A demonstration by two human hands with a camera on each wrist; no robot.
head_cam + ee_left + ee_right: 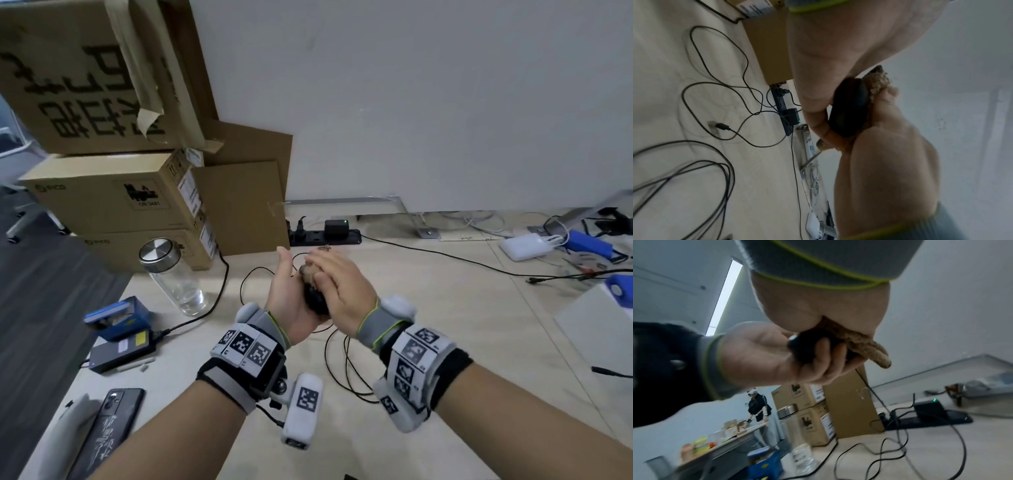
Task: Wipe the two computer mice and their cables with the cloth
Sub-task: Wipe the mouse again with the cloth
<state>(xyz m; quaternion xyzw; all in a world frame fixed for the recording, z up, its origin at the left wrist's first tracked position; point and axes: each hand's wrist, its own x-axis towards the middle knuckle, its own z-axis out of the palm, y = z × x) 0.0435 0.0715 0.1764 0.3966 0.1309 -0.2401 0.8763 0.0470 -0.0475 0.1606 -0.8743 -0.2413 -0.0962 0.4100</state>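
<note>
My left hand holds a black mouse above the table, fingers curled round its underside. My right hand grips a brown cloth and presses it onto the top of the mouse. In the left wrist view the mouse sits between both hands with the cloth behind it. In the right wrist view the cloth sticks out beside the mouse. The mouse's thin black cable hangs down and loops on the table. I see no second mouse.
A glass bottle with a metal lid stands at the left, cardboard boxes behind it. A black power strip lies by the wall. A phone, a power adapter and a blue box lie near left.
</note>
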